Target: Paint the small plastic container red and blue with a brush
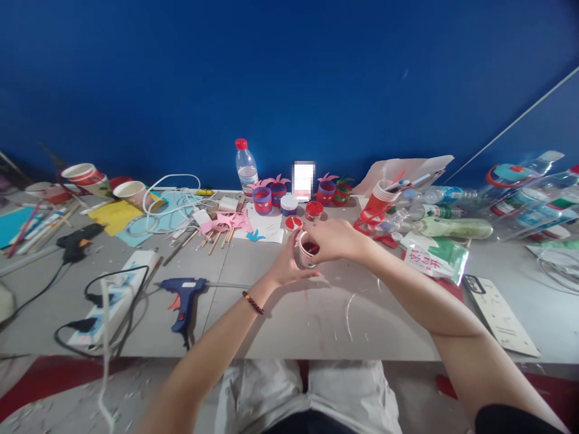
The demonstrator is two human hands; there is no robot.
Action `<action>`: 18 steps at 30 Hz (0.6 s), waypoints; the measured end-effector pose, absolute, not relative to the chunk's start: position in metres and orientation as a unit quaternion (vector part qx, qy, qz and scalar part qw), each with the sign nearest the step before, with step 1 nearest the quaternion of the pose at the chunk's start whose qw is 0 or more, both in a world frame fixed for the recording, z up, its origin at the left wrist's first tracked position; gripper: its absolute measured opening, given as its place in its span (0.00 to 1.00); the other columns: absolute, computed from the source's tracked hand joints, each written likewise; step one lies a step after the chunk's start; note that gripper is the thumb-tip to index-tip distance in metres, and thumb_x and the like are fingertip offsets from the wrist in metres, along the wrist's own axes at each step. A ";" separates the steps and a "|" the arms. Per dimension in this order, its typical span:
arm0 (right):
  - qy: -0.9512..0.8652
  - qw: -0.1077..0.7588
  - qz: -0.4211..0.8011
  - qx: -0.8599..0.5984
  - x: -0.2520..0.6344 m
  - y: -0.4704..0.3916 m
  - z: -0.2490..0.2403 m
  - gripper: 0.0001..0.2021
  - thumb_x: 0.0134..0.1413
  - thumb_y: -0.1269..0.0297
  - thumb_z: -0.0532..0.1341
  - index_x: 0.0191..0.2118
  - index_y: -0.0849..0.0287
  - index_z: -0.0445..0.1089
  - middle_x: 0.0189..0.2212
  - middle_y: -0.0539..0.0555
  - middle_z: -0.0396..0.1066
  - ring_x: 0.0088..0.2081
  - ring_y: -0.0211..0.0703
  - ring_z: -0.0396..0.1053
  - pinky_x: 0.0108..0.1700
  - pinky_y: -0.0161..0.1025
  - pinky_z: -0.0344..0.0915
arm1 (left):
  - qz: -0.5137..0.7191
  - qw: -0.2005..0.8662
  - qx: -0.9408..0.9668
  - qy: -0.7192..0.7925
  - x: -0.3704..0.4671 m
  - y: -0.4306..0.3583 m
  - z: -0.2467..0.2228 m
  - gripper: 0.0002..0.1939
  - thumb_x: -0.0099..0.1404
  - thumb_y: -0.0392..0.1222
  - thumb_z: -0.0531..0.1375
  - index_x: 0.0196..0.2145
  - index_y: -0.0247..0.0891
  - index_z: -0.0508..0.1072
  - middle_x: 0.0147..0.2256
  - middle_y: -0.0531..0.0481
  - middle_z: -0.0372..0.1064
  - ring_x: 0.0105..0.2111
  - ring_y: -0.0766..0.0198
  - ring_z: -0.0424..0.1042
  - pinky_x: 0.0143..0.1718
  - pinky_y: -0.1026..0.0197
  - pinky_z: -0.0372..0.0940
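A small white paper cup [305, 258] with a dark red inside is tilted towards me over the middle of the table. My left hand [287, 265] is wrapped round its left side and base. My right hand [335, 240] reaches over the rim from the right with fingers bent together; whatever they hold at the mouth is hidden. Just beyond stand an open jar of red paint [314, 210] and a red-smeared lid [294, 223]. A white jar with a dark blue lid [289, 205] sits to their left.
Decorated cups [262, 201] and a plastic bottle [246, 169] line the blue wall. A blue glue gun [183, 298] and power strip [117, 301] lie left, with cables. At right are red-and-white cups [379, 199], several bottles [456, 228] and a phone [502, 316].
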State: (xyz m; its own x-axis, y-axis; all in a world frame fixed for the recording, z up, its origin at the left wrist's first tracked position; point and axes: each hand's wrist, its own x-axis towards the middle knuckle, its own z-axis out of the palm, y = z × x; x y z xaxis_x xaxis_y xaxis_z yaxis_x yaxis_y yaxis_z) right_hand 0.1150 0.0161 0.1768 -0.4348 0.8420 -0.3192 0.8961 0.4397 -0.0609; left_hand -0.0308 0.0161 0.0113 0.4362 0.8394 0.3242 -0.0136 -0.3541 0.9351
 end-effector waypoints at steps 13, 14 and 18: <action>0.870 0.092 -0.121 0.470 0.136 0.011 0.167 0.14 0.44 0.56 0.64 0.37 0.55 0.67 0.34 0.52 0.75 0.34 0.46 0.69 0.28 0.37 0.49 | 0.386 0.453 0.755 0.275 -0.032 0.013 0.030 0.56 0.45 0.53 0.76 0.65 0.45 0.54 0.61 0.38 0.63 0.61 0.41 0.64 0.61 0.44 0.62; 0.868 0.092 -0.118 0.474 0.134 0.010 0.165 0.15 0.44 0.56 0.64 0.39 0.55 0.68 0.34 0.53 0.75 0.34 0.47 0.70 0.28 0.37 0.49 | 0.398 0.456 0.751 0.262 -0.031 0.012 0.031 0.53 0.45 0.53 0.76 0.64 0.45 0.57 0.61 0.38 0.63 0.61 0.41 0.64 0.61 0.45 0.62; 0.857 0.099 -0.109 0.493 0.124 0.009 0.156 0.19 0.43 0.58 0.65 0.44 0.56 0.69 0.37 0.55 0.75 0.35 0.48 0.71 0.27 0.36 0.51 | 0.410 0.500 0.712 0.272 -0.031 0.011 0.026 0.56 0.46 0.52 0.76 0.66 0.42 0.52 0.63 0.35 0.59 0.64 0.39 0.60 0.61 0.43 0.62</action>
